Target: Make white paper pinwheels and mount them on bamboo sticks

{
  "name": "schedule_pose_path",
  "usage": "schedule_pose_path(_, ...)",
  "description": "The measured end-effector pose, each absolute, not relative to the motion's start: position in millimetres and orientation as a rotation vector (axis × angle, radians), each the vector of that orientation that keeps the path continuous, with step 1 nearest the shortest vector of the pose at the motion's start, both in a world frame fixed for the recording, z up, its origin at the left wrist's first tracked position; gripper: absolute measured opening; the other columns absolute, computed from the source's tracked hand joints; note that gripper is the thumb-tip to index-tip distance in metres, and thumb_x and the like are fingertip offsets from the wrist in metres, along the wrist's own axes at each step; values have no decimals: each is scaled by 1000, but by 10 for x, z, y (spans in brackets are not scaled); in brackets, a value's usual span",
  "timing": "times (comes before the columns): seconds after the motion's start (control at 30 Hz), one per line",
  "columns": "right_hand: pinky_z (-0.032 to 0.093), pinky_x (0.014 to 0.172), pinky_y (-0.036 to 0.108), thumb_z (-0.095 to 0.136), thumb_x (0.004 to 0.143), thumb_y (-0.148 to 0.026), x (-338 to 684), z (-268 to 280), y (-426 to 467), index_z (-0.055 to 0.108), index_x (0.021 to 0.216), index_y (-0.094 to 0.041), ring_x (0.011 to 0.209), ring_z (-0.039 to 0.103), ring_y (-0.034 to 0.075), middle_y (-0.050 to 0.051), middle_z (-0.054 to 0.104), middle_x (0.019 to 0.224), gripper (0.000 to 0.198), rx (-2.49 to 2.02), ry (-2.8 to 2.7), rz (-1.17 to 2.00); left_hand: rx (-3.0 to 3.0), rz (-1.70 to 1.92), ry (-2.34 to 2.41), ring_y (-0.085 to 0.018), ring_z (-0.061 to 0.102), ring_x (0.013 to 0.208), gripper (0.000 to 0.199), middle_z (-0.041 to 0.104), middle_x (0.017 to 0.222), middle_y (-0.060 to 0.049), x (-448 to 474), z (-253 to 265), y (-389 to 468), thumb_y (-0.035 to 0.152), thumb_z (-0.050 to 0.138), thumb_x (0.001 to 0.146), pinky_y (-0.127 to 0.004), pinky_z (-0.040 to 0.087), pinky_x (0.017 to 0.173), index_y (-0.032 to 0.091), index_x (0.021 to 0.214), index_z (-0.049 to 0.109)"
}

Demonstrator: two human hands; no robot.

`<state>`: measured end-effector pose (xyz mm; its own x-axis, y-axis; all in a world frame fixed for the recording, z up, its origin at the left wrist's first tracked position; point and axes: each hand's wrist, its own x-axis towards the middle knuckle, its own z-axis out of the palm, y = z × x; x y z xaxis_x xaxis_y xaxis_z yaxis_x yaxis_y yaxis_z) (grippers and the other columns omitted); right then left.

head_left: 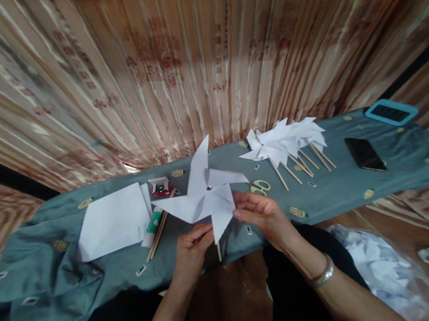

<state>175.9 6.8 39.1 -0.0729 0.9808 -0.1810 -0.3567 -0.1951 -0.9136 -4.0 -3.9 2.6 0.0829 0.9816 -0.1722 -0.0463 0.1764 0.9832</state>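
A white paper pinwheel (202, 202) with pointed blades and a small pin at its centre is held up above the near edge of the cloth. My left hand (192, 250) is closed at its lower blade, around where the wooden stick (219, 251) comes down; the blade hides part of that grip. On the other side, my right hand (264, 217) pinches the edge of the right blade between thumb and fingers. Yellow-green scissors (260, 188) lie just beyond my right hand. Left of the pinwheel are loose wooden sticks (157, 238) and a green-and-white tube (153, 224).
A teal cloth (338, 189) covers the long surface. On it lie white paper sheets (113, 221), a small red box (160, 187), several finished pinwheels (285, 140), a black phone (365, 153) and a blue-framed device (391, 112). A plastic bag (384, 269) of white paper pieces sits on the floor.
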Motion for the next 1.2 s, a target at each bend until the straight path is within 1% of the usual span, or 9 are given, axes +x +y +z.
schedule_pose_path(0.13, 49, 66, 24, 84, 62, -36, 1601, 352, -29, 72, 83, -20, 66, 64, 12, 0, 73, 71, 29, -998, -1013, 1628, 1038, 1061, 1207, -23, 68, 78, 26, 76, 76, -4, -16, 17, -38, 39, 81, 58, -32, 50, 81, 19, 75, 79)
schedule_pose_path(0.23, 48, 61, 23, 78, 70, -36, 1571, 379, -112, 72, 86, -19, 63, 64, 11, 1, 73, 71, 24, -1002, -1221, 1643, 1019, 1020, 1212, -26, 70, 80, 29, 76, 73, -5, -18, 35, -37, 42, 80, 58, -37, 51, 84, 18, 74, 79)
schedule_pose_path(0.4, 44, 49, 22, 72, 76, -36, 1818, 486, -80, 73, 80, -20, 49, 57, 10, -1, 70, 60, 16, -996, -1288, 1405, 972, 1032, 1286, -28, 71, 84, 30, 77, 81, -6, -40, 29, -31, 42, 80, 55, -40, 51, 88, 20, 76, 79)
schedule_pose_path(0.5, 50, 61, 24, 75, 74, -35, 1999, 485, 37, 73, 84, -23, 64, 65, 12, 0, 73, 70, 16, -1098, -1049, 1066, 948, 1024, 1277, -27, 71, 86, 28, 77, 81, -6, -32, 20, -36, 39, 82, 53, -39, 52, 88, 21, 74, 79)
schedule_pose_path(0.57, 51, 74, 28, 78, 71, -34, 2068, 452, 97, 73, 92, -25, 78, 67, 15, 1, 75, 83, 24, -1139, -1015, 961, 956, 1001, 1252, -27, 71, 86, 26, 77, 81, -6, -18, 21, -44, 38, 82, 54, -37, 52, 88, 21, 74, 79)
schedule_pose_path(0.63, 51, 80, 30, 80, 68, -34, 2090, 412, 123, 73, 97, -25, 83, 67, 16, 2, 75, 90, 31, -1169, -1054, 943, 967, 981, 1232, -26, 71, 85, 25, 77, 81, -5, -5, 24, -52, 37, 81, 55, -36, 53, 86, 21, 74, 79)
schedule_pose_path(0.97, 51, 64, 26, 86, 57, -39, 1964, 410, 82, 73, 86, -21, 64, 64, 13, 0, 73, 72, 37, -1153, -903, 1242, 1076, 1007, 1224, -22, 69, 83, 21, 77, 84, -6, -39, 25, -43, 35, 77, 61, -30, 52, 78, 21, 77, 79)
schedule_pose_path(1.1, 49, 61, 23, 87, 58, -36, 1847, 383, 51, 73, 85, -21, 57, 61, 10, -2, 71, 65, 34, -1097, -882, 1394, 1116, 1027, 1228, -19, 66, 76, 21, 75, 79, -5, -50, 13, -30, 36, 76, 62, -27, 51, 70, 20, 77, 79)
schedule_pose_path(1.2, 48, 59, 21, 85, 61, -36, 1721, 366, -5, 73, 83, -19, 59, 63, 10, 0, 72, 67, 30, -1061, -885, 1526, 1141, 1053, 1197, -17, 63, 71, 20, 74, 75, -4, -51, 4, -22, 36, 76, 62, -26, 49, 68, 20, 73, 79)
